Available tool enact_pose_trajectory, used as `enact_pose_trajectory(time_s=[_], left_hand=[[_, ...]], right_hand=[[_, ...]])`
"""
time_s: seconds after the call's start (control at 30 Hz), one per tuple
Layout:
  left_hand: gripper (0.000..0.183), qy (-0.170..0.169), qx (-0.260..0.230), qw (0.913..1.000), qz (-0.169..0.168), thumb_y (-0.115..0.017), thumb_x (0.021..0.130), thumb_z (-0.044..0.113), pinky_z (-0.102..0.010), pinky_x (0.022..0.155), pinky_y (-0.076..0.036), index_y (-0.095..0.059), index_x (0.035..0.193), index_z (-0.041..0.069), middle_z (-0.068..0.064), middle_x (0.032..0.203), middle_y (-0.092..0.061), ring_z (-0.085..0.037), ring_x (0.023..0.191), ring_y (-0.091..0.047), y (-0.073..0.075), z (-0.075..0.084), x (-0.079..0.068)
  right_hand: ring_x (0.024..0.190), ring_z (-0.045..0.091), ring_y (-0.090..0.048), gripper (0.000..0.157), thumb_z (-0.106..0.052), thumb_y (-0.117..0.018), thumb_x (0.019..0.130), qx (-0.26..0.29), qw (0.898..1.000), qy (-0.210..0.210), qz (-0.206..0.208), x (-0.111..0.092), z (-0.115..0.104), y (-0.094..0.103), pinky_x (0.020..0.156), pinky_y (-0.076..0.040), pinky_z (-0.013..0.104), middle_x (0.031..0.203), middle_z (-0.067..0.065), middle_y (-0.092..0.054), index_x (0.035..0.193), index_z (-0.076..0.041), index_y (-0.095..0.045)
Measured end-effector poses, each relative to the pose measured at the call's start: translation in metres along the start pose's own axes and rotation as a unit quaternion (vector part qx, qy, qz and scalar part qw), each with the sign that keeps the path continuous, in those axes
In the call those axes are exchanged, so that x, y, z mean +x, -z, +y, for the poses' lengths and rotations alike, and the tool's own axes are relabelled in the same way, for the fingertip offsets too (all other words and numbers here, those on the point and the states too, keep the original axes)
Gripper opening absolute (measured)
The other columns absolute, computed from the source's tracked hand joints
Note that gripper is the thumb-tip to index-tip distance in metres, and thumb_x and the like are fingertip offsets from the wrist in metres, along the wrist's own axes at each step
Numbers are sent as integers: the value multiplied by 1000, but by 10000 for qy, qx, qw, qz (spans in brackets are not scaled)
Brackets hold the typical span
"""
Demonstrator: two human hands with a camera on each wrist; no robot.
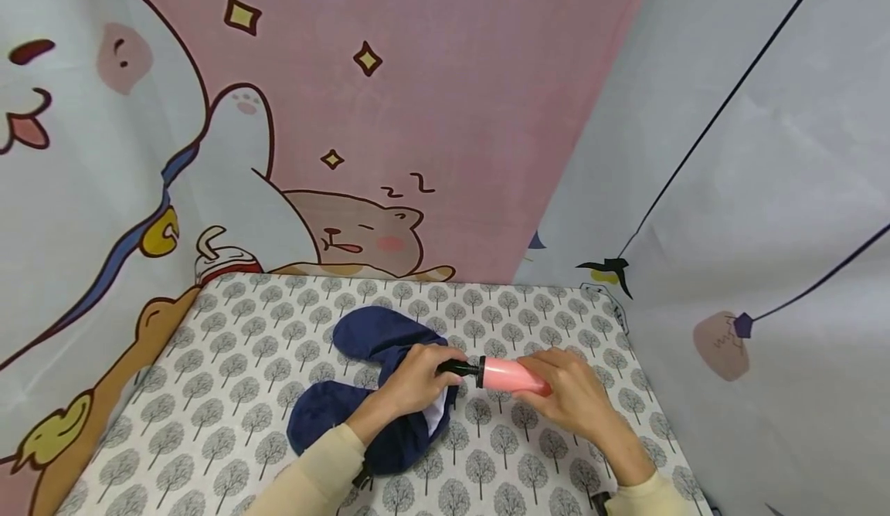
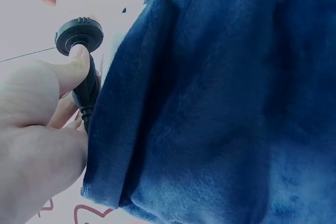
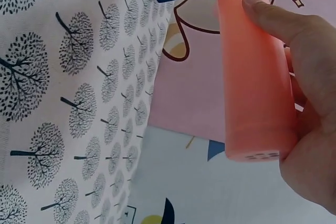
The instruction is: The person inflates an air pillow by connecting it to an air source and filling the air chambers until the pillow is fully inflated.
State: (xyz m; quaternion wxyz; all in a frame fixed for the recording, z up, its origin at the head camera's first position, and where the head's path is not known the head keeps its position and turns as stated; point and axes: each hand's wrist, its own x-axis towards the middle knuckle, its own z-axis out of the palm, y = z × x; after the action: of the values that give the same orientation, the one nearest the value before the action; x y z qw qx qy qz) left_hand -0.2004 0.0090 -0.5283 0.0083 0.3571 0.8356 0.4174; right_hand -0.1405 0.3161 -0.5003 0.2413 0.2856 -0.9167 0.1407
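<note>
Cartoon-print curtain (image 1: 487, 99) behind and on both sides of the hands, pink and pale, sleeping bear drawn beyond the grip. Tree-print cloth (image 1: 528, 493) spread flat below both hands, grey trees on white.

Pink hand pump (image 1: 511, 375) sits between the two hands, above the cloth, lying roughly crosswise. Right hand (image 1: 573, 392): clamped on the pump's pink body, fingers wrapped round it, thumb laid along the side toward the black collar (image 1: 480, 371). Small slots (image 3: 262, 156) show on the pump's end face, at the heel side of this grip.

Left hand (image 1: 417, 381): clamped on the black neck (image 1: 459, 367) of the pump, thumb pressed on it just beside the collar; the far fingers are partly hidden.

Dark blue plush (image 1: 371, 332) lies under and left of the left hand, rounded lobes sticking out past the wrist. White patch (image 1: 436, 413) on it, just below that hand. Whether the neck goes into the plush, can't tell. Cream sleeves (image 1: 313, 473) on both forearms, nearer the viewer than the grips.
</note>
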Motion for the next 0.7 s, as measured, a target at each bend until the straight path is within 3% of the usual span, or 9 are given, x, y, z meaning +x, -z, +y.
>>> enact_pose_trajectory(time_s=[0.23,0.47,0.6,0.7], left_hand=[[30,-42,-30,10000,-22,-84,102,12,-21,74,-53,-82,133,10,-10,124,-85,-5,83,-69,1,3,3],[31,23,-39,10000,-28,-84,102,11,-21,71,-52,-82,133,10,-10,123,-85,0,77,-64,2,3,5],[32,25,84,10000,13,-84,103,14,-23,76,-51,-82,135,10,-12,130,-84,0,70,-57,4,3,6],[34,20,165,9999,44,-84,103,13,-26,82,-52,-81,137,10,-12,136,-83,-1,72,-59,4,3,6]], right_hand=[[96,22,-82,57,-37,-107,72,85,9996,-171,-198,-4,10,7,85,-67,44,110,7,-88,119,-12,-87],[94,18,-81,54,-31,-107,72,290,9988,-292,-280,-11,26,20,82,-67,42,110,1,-88,121,-18,-88],[94,17,-81,54,-31,-106,71,283,9989,-278,-267,-16,37,28,83,-67,43,110,0,-88,120,-18,-88],[96,22,-83,56,-30,-107,69,203,9991,-293,-225,-21,45,35,85,-68,48,112,3,-88,120,-16,-87]])
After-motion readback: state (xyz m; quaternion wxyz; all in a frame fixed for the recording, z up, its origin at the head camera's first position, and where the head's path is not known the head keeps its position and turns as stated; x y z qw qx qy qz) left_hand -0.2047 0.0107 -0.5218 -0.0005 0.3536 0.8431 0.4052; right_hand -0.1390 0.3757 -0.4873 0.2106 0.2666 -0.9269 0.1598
